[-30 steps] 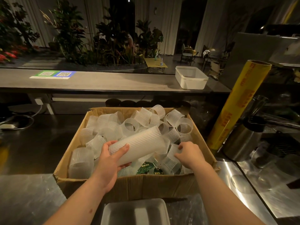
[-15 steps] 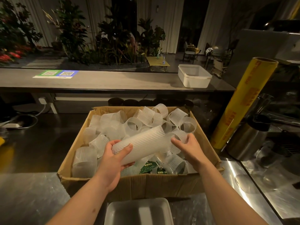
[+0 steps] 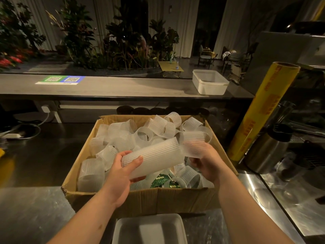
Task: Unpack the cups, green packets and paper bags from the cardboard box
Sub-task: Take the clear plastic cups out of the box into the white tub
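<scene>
Box: brown cardboard box (image 3: 175, 198) on steel counter (image 3: 35, 217), nearly full; unpacking judged early, most contents left inside.
Loose cups: loose ribbed translucent plastic cups (image 3: 123, 132) heaped across whole box, all yet to come out.
Stack: long nested stack of ribbed translucent cups (image 3: 154, 155) held tilted above box, approx. over its middle.
L hand: left hand (image 3: 123, 175) grips stack's lower end; fingers (image 3: 118, 156) curled round far side, thumb across near side.
R hand: right hand (image 3: 205, 161) at stack's upper end, fingers curled round single ribbed translucent cup (image 3: 195, 143); cup blurred, touching stack mouth or just off it, can't tell.
Packets: green printed packets (image 3: 161, 179) in box's near-right part, below stack, partly buried, untouched.
Paper bags: none visible.
</scene>
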Action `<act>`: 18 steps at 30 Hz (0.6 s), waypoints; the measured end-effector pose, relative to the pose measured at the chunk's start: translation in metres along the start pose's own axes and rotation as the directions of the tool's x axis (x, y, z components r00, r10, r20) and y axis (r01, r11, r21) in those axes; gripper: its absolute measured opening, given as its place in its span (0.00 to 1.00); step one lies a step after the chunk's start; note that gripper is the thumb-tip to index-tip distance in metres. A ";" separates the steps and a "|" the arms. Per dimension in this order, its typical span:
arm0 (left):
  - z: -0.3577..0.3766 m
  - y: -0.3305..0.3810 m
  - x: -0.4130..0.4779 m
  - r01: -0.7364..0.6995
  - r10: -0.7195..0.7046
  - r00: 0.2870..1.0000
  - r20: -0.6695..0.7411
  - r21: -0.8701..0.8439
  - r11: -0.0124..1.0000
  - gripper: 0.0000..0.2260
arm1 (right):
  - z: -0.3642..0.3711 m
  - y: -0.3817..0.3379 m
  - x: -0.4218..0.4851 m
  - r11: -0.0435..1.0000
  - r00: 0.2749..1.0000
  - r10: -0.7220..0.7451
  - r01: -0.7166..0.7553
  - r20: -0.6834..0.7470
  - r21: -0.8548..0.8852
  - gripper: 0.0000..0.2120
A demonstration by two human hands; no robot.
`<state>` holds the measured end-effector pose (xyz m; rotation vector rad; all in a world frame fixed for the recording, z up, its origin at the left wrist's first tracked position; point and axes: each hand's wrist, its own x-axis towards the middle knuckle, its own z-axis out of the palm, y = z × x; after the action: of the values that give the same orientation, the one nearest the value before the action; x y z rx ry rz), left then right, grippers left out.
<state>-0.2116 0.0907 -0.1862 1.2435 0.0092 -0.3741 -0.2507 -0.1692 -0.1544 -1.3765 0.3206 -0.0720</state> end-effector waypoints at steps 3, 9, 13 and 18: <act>0.000 0.001 -0.001 -0.004 0.004 1.000 -0.003 -0.011 1.000 0.26 | 0.001 0.001 0.004 0.993 0.996 0.020 -0.009 0.089 -0.115 0.12; 0.002 0.001 -0.001 -0.003 0.003 1.000 0.011 0.020 1.000 0.24 | 0.011 -0.002 0.002 0.934 0.987 0.093 -0.041 0.131 -0.355 0.05; 0.003 0.001 -0.001 -0.033 0.032 0.999 -0.041 -0.024 0.999 0.26 | 0.021 0.002 0.010 0.953 0.999 0.034 -0.038 -0.018 -0.301 0.14; 0.000 -0.002 -0.002 -0.094 0.082 0.990 -0.115 -0.100 0.991 0.29 | 0.004 0.023 0.032 0.873 0.901 -0.234 0.030 -0.366 -0.486 0.11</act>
<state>-0.2138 0.0902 -0.1878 1.1553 0.0679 -0.2246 -0.2223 -0.1684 -0.1824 -1.8707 0.6288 -0.4356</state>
